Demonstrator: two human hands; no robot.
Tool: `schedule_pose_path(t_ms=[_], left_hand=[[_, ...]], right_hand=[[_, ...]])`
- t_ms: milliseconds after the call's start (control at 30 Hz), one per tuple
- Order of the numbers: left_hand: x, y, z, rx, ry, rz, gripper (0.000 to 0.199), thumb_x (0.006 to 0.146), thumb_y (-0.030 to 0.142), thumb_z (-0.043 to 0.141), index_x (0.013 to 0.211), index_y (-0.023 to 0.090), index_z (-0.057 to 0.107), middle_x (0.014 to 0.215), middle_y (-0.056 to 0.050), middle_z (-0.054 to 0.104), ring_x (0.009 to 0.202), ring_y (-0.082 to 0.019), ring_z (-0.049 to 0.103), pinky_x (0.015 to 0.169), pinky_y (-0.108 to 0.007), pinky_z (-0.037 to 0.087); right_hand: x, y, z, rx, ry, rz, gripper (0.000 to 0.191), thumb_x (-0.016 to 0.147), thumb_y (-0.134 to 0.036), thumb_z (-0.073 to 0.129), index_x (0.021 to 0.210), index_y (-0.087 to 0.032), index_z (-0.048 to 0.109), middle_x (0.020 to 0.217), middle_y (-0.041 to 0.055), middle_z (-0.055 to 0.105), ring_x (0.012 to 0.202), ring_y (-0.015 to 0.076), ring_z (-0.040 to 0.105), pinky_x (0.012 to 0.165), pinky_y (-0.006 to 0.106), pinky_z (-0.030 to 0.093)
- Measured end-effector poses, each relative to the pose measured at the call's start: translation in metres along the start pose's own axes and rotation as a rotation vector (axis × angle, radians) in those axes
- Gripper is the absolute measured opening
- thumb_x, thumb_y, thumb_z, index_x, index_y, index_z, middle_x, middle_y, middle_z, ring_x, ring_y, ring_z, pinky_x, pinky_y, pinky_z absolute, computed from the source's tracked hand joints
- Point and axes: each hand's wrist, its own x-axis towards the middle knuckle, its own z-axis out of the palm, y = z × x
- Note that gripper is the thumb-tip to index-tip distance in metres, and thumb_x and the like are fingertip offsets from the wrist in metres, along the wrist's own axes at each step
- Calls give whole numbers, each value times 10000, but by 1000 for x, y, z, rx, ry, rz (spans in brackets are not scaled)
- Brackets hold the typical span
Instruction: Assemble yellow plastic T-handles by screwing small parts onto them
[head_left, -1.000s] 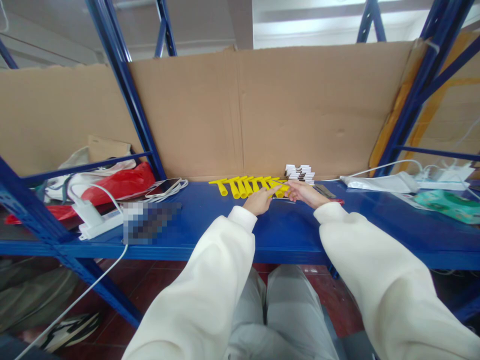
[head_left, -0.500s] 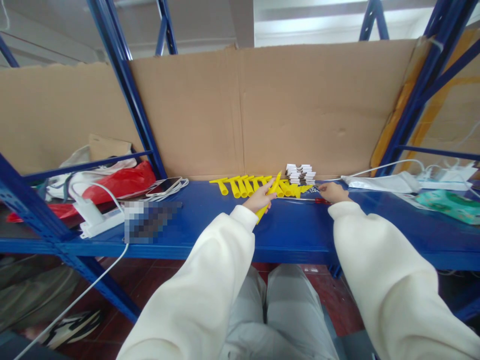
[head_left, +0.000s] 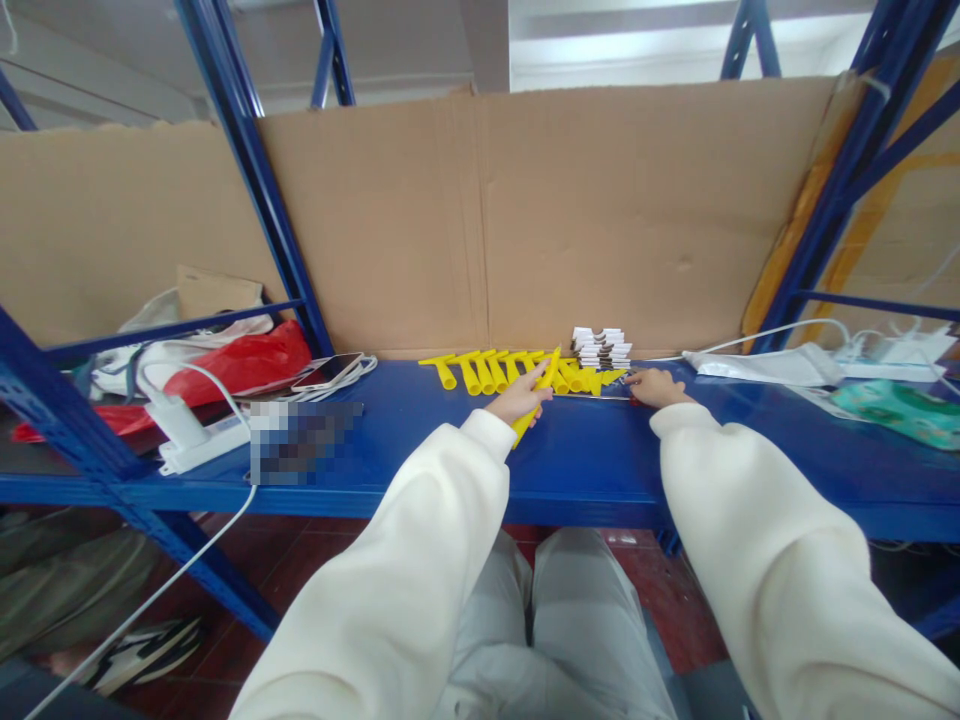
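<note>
Largest of all, we see a cardboard sheet (head_left: 637, 220) standing behind the row of yellow parts (head_left: 472, 375). The blue bench (head_left: 420, 450) carries that row near its back edge, its pieces lying side by side. Well to the left of the row we find a red bag (head_left: 240, 365) and, nearer the front edge, a white power strip (head_left: 202, 440). To its right, well apart, lie a flat white packet (head_left: 765, 365) and a green patterned package (head_left: 896, 412).

In front of the row, the left hand (head_left: 517, 400) grips a loose yellow piece (head_left: 523, 430) — we see it slanted, its upper end overlapping the row in our view. Just beside the row's right end, the right hand (head_left: 656, 388) is low at the bench with its fingers bent; we cannot tell whether it grasps anything.

Behind the right part of the row we see a stack of white pieces (head_left: 600, 348). A thin rod (head_left: 600, 398) lies along the row's front, reaching toward the right hand. Smallest are some tiny bits (head_left: 616, 378) at the row's right end — too small for us to make out.
</note>
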Motion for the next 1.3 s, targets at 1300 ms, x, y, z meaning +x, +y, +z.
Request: schedule_pose_path(t_ms=[1300], left_hand=[[1, 0, 0, 47, -2, 18, 785, 985, 137, 503, 1689, 304, 197, 1017, -54, 672, 490, -50, 452, 432, -160, 407]], right_hand=[[-13, -29, -10, -96, -62, -55, 234, 867, -225, 587, 942, -200, 808, 1125, 145, 764, 1232, 335, 604, 1033, 485, 433]])
